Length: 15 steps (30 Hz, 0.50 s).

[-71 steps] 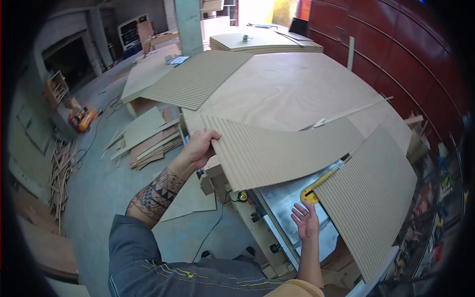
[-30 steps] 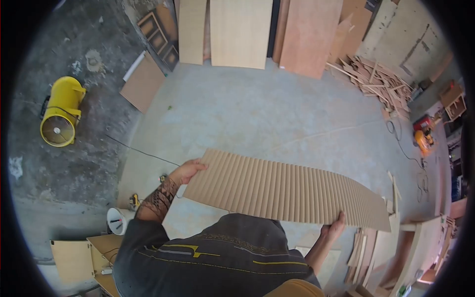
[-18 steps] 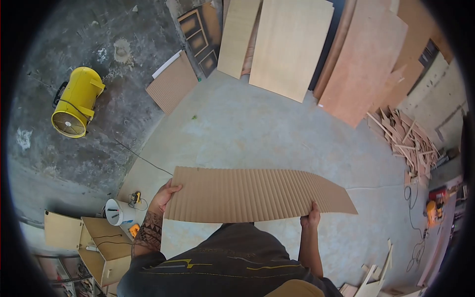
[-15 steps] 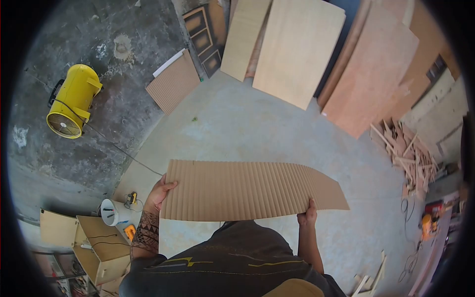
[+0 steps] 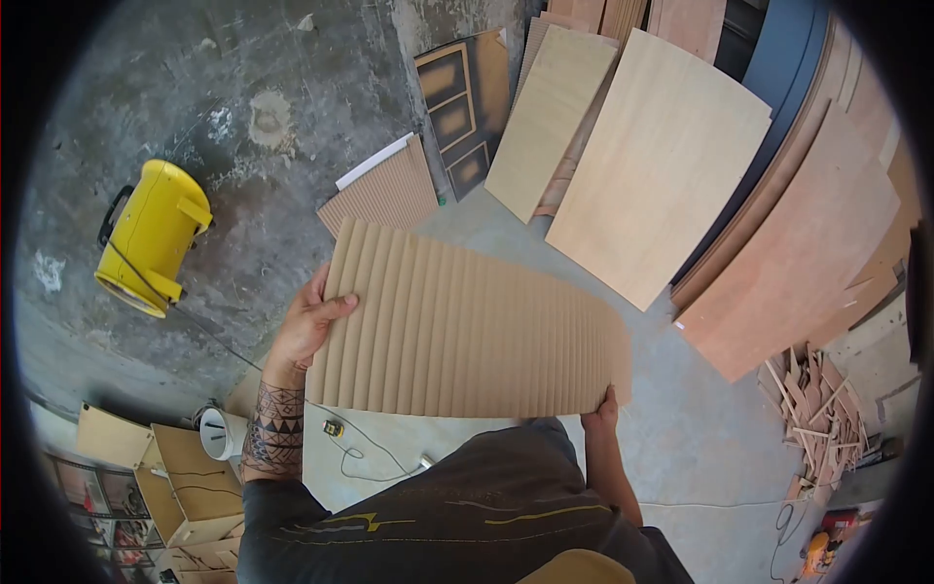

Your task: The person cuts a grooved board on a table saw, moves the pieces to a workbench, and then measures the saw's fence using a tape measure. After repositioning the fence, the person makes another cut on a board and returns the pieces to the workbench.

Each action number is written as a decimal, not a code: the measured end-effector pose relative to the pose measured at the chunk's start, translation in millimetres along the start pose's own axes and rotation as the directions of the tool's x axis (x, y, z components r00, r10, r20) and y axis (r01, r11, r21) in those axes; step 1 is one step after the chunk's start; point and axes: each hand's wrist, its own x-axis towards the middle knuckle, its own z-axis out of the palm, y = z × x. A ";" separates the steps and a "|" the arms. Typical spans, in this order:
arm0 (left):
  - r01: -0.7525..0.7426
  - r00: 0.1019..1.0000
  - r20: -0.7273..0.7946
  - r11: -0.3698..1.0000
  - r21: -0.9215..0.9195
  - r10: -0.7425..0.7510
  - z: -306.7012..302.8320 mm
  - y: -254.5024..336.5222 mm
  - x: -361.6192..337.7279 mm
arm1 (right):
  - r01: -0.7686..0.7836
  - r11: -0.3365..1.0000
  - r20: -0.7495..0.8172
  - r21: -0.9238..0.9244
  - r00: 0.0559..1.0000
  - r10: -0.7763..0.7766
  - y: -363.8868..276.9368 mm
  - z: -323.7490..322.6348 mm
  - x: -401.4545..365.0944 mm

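A tan ribbed panel (image 5: 457, 331) is held out in front of the body, its ribs facing up and its right part bending away. My left hand (image 5: 309, 321) grips the panel's left edge, thumb on top and the other fingers hidden behind it. At the lower right corner, my right hand (image 5: 601, 411) pinches the near edge, with the thumb on top. The underside of the panel is out of sight.
A yellow blower (image 5: 156, 234) is at the left. Wood sheets (image 5: 662, 165) lean at the back right, near scrap wood (image 5: 817, 409). A white bucket (image 5: 222, 435), an open wooden box (image 5: 190, 482) and a corded yellow-black tool (image 5: 333, 428) are lower left.
The panel's left end has risen and come closer with my left hand, and its right end now curves away. The view has turned, so the background sheets appear lower and further right.
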 end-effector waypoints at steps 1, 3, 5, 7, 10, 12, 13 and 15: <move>0.048 0.998 -0.033 0.999 -0.013 -0.048 5.4 1.0 17.0 | -0.023 1.000 -0.027 0.002 0.999 0.023 -9.3 14.6 24.8; 0.120 0.989 -0.074 0.991 -0.062 -0.124 -8.9 -7.1 63.0 | -0.046 0.999 -0.047 0.006 0.998 0.046 -10.1 45.5 72.5; 0.196 0.968 -0.130 0.971 -0.136 -0.214 -26.9 -19.5 103.9 | -0.039 0.999 -0.156 -0.037 0.987 0.032 -0.3 85.6 128.2; 0.208 0.956 -0.170 0.961 -0.183 -0.240 -78.1 -51.9 128.3 | -0.107 0.994 -0.027 -0.007 0.994 0.107 19.8 123.5 163.5; 0.242 0.906 -0.247 0.898 -0.367 -0.345 -127.5 -69.5 117.4 | -0.236 0.963 0.016 -0.129 0.971 0.240 53.3 201.8 196.0; 0.300 0.815 -0.374 0.875 -0.380 -0.442 -165.1 -73.8 95.6 | -0.358 0.873 0.035 -0.331 0.920 0.390 81.9 244.0 230.3; 0.344 0.776 -0.421 0.875 -0.342 -0.470 -176.9 -71.9 79.7 | -0.395 0.815 0.053 -0.423 0.888 0.457 101.4 258.4 252.4; 0.204 0.755 -0.545 0.921 -0.332 -0.364 -143.8 -54.4 66.1 | -0.144 0.637 0.263 -0.757 0.825 0.499 148.1 284.1 299.4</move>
